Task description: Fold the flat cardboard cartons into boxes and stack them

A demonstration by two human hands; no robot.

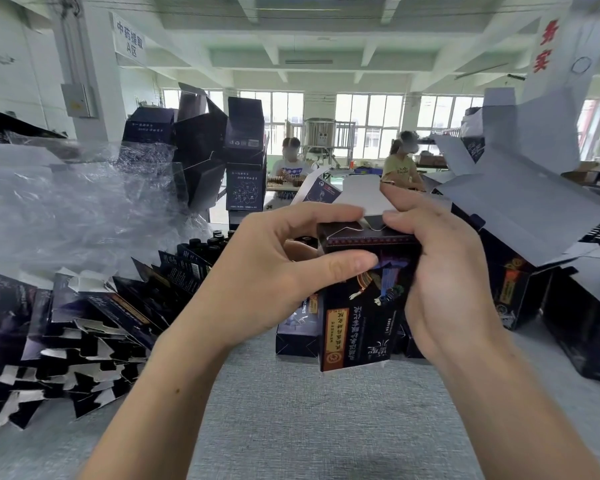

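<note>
Left hand (257, 271), right hand (451, 271) around dark carton (361, 323), fingertips (352, 212) on top

"中药提取 A区" is printed on a white sign (129, 39); "务实" is painted red on a pillar (567, 77); the carton (361, 317) lettering cannot be read

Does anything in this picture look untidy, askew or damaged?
Yes. The flat cartons on the left lie in a fanned, uneven heap, and some folded boxes stacked behind them sit tilted with flaps open. The held carton looks sound.
</note>
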